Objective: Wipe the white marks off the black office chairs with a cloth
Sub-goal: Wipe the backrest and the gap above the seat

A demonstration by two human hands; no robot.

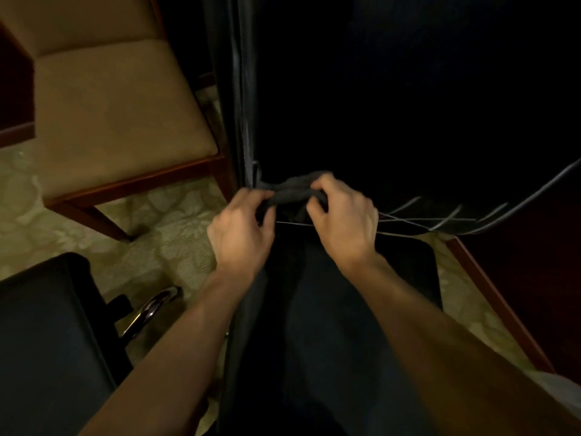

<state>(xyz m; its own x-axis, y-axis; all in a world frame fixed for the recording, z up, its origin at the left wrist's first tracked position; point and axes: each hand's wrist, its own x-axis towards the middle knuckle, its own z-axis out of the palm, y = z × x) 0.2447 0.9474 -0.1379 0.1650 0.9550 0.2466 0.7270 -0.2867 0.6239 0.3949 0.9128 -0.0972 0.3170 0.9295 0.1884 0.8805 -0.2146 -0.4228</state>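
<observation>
Grey cloth (294, 191) is bunched between our hands — left hand (240, 229) and right hand (341, 220) both grip it with curled fingers — against the lower edge of the black office chair (393, 105), beside a tan chair (113, 105).

both bare forearms reach forward from the lower edge of the view and draw close together at the hands. the left hand (243, 223) is seen from the back, wrist straight, its fingers curled in a grip on one end of the cloth (292, 191). the right hand (341, 215) sits just beside it, knuckles up, fingers (317, 187) bent over the other end of the cloth, thumb tucked under.
</observation>
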